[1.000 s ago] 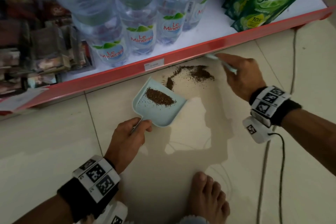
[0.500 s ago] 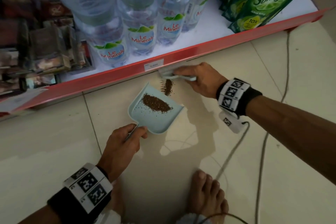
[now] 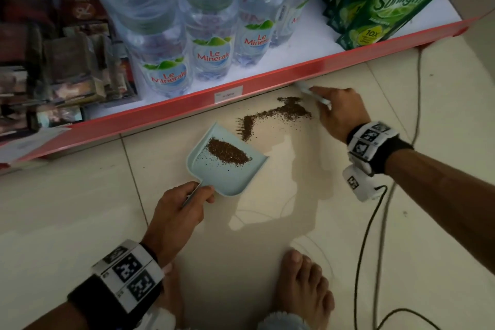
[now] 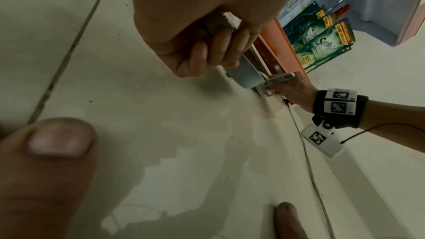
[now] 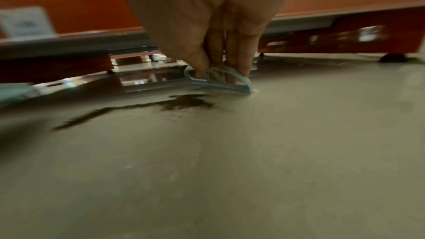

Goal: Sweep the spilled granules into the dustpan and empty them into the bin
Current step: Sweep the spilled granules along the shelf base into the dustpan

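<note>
A pale blue dustpan (image 3: 227,179) lies on the tiled floor with a heap of brown granules (image 3: 227,154) in it. My left hand (image 3: 184,206) grips its handle, fingers curled round it in the left wrist view (image 4: 207,43). More spilled granules (image 3: 284,111) trail across the floor from the pan's mouth to the right. My right hand (image 3: 340,112) holds a small pale brush (image 3: 312,94) at the right end of that trail, by the shelf base. In the right wrist view the fingers (image 5: 214,57) pinch the brush (image 5: 220,84) just behind the granules (image 5: 186,102). No bin is in view.
A red shelf edge (image 3: 267,83) runs just behind the spill, with water bottles (image 3: 211,53), green Sunlight packs (image 3: 380,8) and sachets (image 3: 53,61) on it. A black cable (image 3: 369,222) hangs from my right wrist across the floor. My bare foot (image 3: 302,281) stands near the front.
Half a second ago my right hand and brush were at the dustpan's mouth; they have moved back right to the far end of the trail. The dustpan and left hand have stayed put.
</note>
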`<state>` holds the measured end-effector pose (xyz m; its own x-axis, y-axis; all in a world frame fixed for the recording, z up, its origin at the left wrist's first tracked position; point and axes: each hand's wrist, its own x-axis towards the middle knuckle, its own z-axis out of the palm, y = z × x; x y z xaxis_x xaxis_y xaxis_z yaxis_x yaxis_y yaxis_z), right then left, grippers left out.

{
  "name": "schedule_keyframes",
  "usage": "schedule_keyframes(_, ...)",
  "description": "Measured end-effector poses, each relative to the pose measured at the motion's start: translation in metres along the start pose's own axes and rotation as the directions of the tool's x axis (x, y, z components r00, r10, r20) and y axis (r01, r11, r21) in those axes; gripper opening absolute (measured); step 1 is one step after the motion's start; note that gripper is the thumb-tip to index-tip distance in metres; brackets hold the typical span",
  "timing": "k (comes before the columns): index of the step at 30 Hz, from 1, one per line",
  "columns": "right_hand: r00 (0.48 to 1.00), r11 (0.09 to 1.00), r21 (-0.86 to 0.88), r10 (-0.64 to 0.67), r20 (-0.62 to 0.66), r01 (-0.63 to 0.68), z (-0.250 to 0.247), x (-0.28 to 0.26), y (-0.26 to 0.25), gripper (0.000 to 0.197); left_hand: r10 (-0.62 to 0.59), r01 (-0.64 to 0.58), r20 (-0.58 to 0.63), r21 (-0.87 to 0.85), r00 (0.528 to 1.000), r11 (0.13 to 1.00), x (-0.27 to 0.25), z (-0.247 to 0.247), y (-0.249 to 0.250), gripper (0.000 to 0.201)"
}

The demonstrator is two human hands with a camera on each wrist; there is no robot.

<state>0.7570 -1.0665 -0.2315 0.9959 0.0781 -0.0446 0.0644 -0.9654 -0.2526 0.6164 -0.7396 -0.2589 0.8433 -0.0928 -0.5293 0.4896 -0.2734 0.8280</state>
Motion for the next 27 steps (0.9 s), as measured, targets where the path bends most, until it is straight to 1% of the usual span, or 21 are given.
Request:
schedule_keyframes(2, 0.993, 0.992, 0.064, -0.108, 0.046, 0.105, 0.007, -0.016, -0.018, 0.035, 0.009, -0.009, 0.009, -0.005, 1.0, 1.0, 0.003, 0.002, 0.003, 0.029)
schedule_keyframes(4, 0.974, 0.973, 0.111, -0.211, 0.086, 0.201, 0.008, -0.03, -0.032, 0.035, 0.019, -0.019, 0.018, -0.002, 1.0, 1.0, 0.006, 0.003, 0.006, 0.029)
schedule_keyframes(5, 0.966, 0.965, 0.12, -0.242, 0.085, 0.232, 0.007, -0.035, -0.036, 0.036, 0.02, -0.02, 0.021, -0.002, 1.0, 1.0, 0.007, 0.004, 0.007, 0.029)
schedule_keyframes(6, 0.965, 0.961, 0.119, -0.258, 0.055, 0.25, 0.005, -0.037, -0.038, 0.036, 0.021, -0.021, 0.024, -0.002, 0.999, 1.0, 0.008, 0.005, 0.007, 0.029)
schedule_keyframes(7, 0.967, 0.962, 0.104, -0.255, -0.004, 0.254, 0.002, -0.037, -0.035, 0.037, 0.021, -0.021, 0.025, 0.001, 0.999, 1.0, 0.008, 0.005, 0.007, 0.029)
schedule_keyframes(8, 0.97, 0.969, 0.073, -0.231, -0.072, 0.236, -0.001, -0.036, -0.031, 0.038, 0.019, -0.019, 0.025, 0.004, 0.999, 1.0, 0.009, 0.006, 0.007, 0.029)
schedule_keyframes(9, 0.974, 0.981, 0.032, -0.188, -0.127, 0.194, -0.006, -0.034, -0.023, 0.038, 0.017, -0.017, 0.023, 0.005, 1.0, 1.0, 0.009, 0.007, 0.007, 0.029)
schedule_keyframes(10, 0.979, 0.992, -0.02, -0.128, -0.156, 0.127, -0.01, -0.03, -0.014, 0.036, 0.016, -0.016, 0.022, 0.005, 1.0, 1.0, 0.009, 0.007, 0.007, 0.029)
schedule_keyframes(11, 0.987, 0.996, -0.081, -0.047, -0.152, 0.034, -0.014, -0.028, -0.005, 0.033, 0.015, -0.015, 0.022, 0.005, 1.0, 1.0, 0.009, 0.008, 0.007, 0.029)
schedule_keyframes(12, 0.99, 0.987, -0.141, 0.062, -0.125, -0.08, -0.017, -0.026, 0.003, 0.03, 0.014, -0.014, 0.023, 0.003, 1.0, 1.0, 0.008, 0.008, 0.007, 0.029)
schedule_keyframes(13, 0.98, 0.965, -0.181, 0.174, -0.096, -0.189, -0.017, -0.026, 0.009, 0.027, 0.014, -0.015, 0.022, 0.001, 1.0, 1.0, 0.008, 0.009, 0.007, 0.029)
schedule_keyframes(14, 0.965, 0.945, -0.194, 0.255, -0.065, -0.263, -0.014, -0.028, 0.011, 0.026, 0.016, -0.016, 0.02, 0.0, 1.0, 1.0, 0.007, 0.009, 0.007, 0.029)
schedule_keyframes(15, 0.955, 0.937, -0.186, 0.294, -0.037, -0.296, -0.009, -0.031, 0.009, 0.026, 0.016, -0.016, 0.018, 0.001, 1.0, 1.0, 0.006, 0.01, 0.008, 0.029)
schedule_keyframes(16, 0.955, 0.941, -0.166, 0.296, -0.014, -0.294, -0.003, -0.037, 0.002, 0.026, 0.015, -0.015, 0.016, 0.003, 1.0, 1.0, 0.005, 0.01, 0.009, 0.028)
schedule_keyframes(18, 0.975, 0.971, -0.093, 0.221, 0.019, -0.218, 0.009, -0.048, -0.023, 0.028, 0.01, -0.01, 0.009, -0.002, 1.0, 1.0, 0.003, 0.011, 0.011, 0.029)
schedule_keyframes(20, 0.994, 0.995, -0.007, 0.098, 0.04, -0.098, 0.016, -0.057, -0.052, 0.029, 0.011, -0.011, -0.004, -0.007, 1.0, 1.0, -0.001, 0.01, 0.012, 0.03)
schedule_keyframes(22, 0.999, 0.999, 0.04, -0.009, 0.052, 0.007, 0.016, -0.059, -0.072, 0.026, 0.02, -0.021, -0.016, -0.015, 1.0, 1.0, -0.006, 0.008, 0.012, 0.031)
schedule_keyframes(23, 0.998, 0.998, 0.049, -0.041, 0.052, 0.038, 0.013, -0.058, -0.077, 0.025, 0.025, -0.026, -0.021, -0.028, 0.999, 0.999, -0.008, 0.006, 0.011, 0.031)
schedule_keyframes(24, 0.998, 0.997, 0.052, -0.056, 0.025, 0.055, 0.009, -0.055, -0.078, 0.024, 0.025, -0.027, -0.026, -0.042, 0.999, 0.999, -0.01, 0.004, 0.01, 0.031)
schedule_keyframes(25, 0.998, 0.997, 0.049, -0.057, -0.029, 0.059, 0.004, -0.051, -0.075, 0.022, 0.022, -0.024, -0.03, -0.049, 0.999, 0.999, -0.011, 0.001, 0.008, 0.031)
schedule_keyframes(27, 0.993, 1.0, 0.0, -0.006, -0.117, 0.006, -0.007, -0.038, -0.057, 0.023, 0.01, -0.012, -0.038, -0.059, 0.999, 0.998, -0.011, -0.004, 0.006, 0.031)
